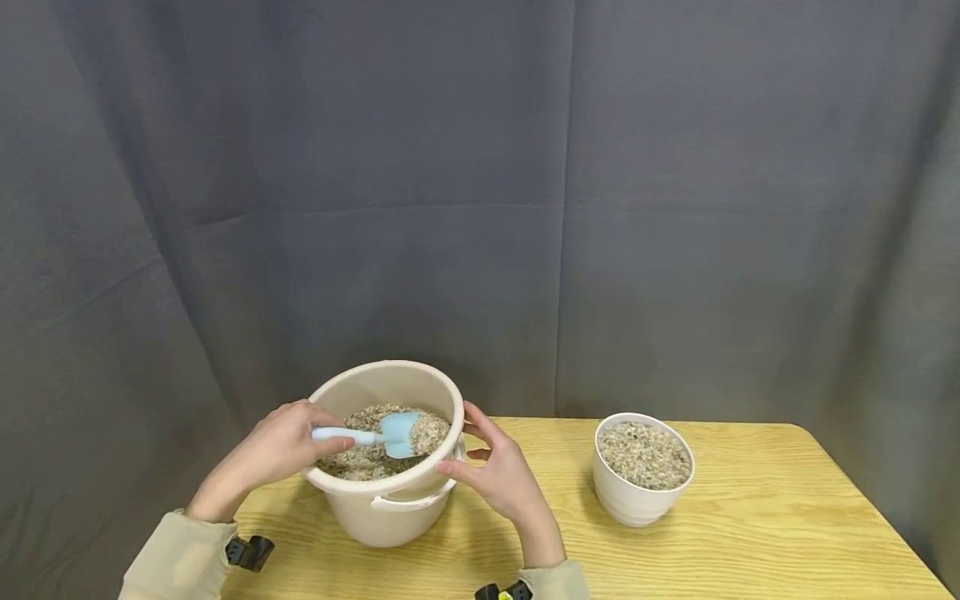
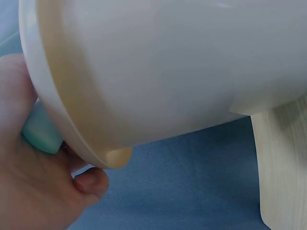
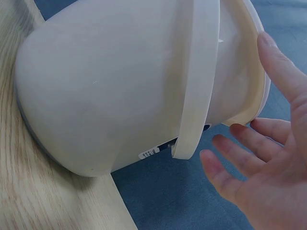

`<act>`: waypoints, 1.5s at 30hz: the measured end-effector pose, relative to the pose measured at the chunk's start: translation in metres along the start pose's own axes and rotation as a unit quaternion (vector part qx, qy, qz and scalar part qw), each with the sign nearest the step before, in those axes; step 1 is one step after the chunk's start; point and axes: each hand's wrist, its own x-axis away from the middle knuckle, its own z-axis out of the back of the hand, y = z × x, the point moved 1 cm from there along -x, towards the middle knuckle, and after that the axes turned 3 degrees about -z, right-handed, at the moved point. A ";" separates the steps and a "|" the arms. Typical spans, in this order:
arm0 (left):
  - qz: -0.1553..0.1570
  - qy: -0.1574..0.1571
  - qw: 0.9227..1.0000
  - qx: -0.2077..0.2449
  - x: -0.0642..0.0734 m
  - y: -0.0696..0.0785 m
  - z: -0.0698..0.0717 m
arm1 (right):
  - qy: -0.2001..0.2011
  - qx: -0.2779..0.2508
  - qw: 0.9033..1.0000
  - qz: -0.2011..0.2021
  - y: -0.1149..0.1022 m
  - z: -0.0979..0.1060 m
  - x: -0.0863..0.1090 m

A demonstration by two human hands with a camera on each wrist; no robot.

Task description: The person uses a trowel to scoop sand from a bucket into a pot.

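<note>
A cream bucket (image 1: 386, 508) stands on the table, partly filled with small, pale gravel-like grains (image 1: 367, 461). My left hand (image 1: 281, 443) reaches over its left rim and grips the handle of a light blue scoop (image 1: 399, 434). The scoop's blade lies over the grains inside, with some grains at its front. At the bucket's right side, my right hand (image 1: 501, 471) touches the rim with its thumb, its fingers loosely spread, as the right wrist view shows. The bucket's handle (image 3: 199, 81) hangs down along the outside.
A white ribbed pot (image 1: 633, 504), filled near its rim with similar grains, stands to the right on the wooden table (image 1: 780, 500). Behind the table hangs a dark grey curtain (image 1: 450, 208). A small label (image 3: 149, 153) shows on the bucket's side.
</note>
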 end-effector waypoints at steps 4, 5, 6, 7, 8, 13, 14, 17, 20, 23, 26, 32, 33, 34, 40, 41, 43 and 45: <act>-0.011 0.014 1.000 0.025 0.001 0.000 -0.001 | 0.006 0.017 1.000 0.002 -0.001 0.000 0.001; -0.010 0.017 0.999 0.033 0.002 0.000 -0.001 | 0.006 0.022 1.000 0.001 -0.001 0.000 0.001; -0.009 0.020 0.999 0.041 0.003 0.000 0.000 | 0.007 0.025 1.000 0.001 -0.001 0.000 0.001; -0.006 0.021 0.999 0.048 0.003 0.000 0.000 | 0.008 0.026 1.000 0.003 -0.001 0.000 0.001; -0.003 0.021 0.998 0.054 0.004 0.000 0.001 | 0.009 0.029 1.000 0.002 -0.001 0.000 0.001; 0.006 0.026 0.997 0.069 0.004 -0.001 0.000 | 0.010 0.032 0.999 0.003 -0.001 0.001 0.000; 0.007 0.029 0.997 0.072 0.004 -0.002 -0.001 | 0.009 0.034 0.999 0.003 -0.002 0.001 0.000; 0.014 0.039 0.996 0.081 0.005 -0.005 -0.002 | 0.010 0.039 0.999 0.004 -0.002 0.001 0.001; 0.024 0.048 0.994 0.095 0.006 -0.006 -0.002 | 0.010 0.040 0.999 0.002 -0.002 0.001 0.001; 0.031 0.054 0.993 0.102 0.006 -0.006 -0.002 | 0.007 0.037 0.999 0.001 -0.002 0.001 0.001; 0.032 0.058 0.993 0.102 0.007 -0.006 -0.001 | 0.005 0.030 1.000 0.003 -0.002 0.001 0.001; 0.031 0.065 0.992 0.100 0.011 -0.006 0.002 | 0.006 0.031 0.999 0.003 -0.003 0.000 0.001; 0.033 0.066 0.992 0.100 0.012 -0.007 0.003 | 0.006 0.033 0.999 0.003 -0.004 -0.001 0.001; 0.034 0.067 0.992 0.100 0.013 -0.007 0.003 | 0.006 0.037 0.999 0.002 -0.004 -0.001 0.001; 0.042 0.073 0.992 0.099 0.016 -0.004 0.007 | 0.010 0.045 0.999 -0.004 -0.004 0.002 0.001; 0.041 0.075 0.992 0.098 0.016 -0.003 0.007 | 0.012 0.046 0.999 -0.004 -0.003 0.004 0.001; 0.037 0.077 0.992 0.093 0.016 0.001 0.009 | 0.021 0.052 0.998 -0.006 0.003 0.007 -0.001; 0.033 0.079 0.992 0.091 0.016 0.006 0.010 | 0.030 0.060 0.998 -0.006 0.012 0.012 -0.002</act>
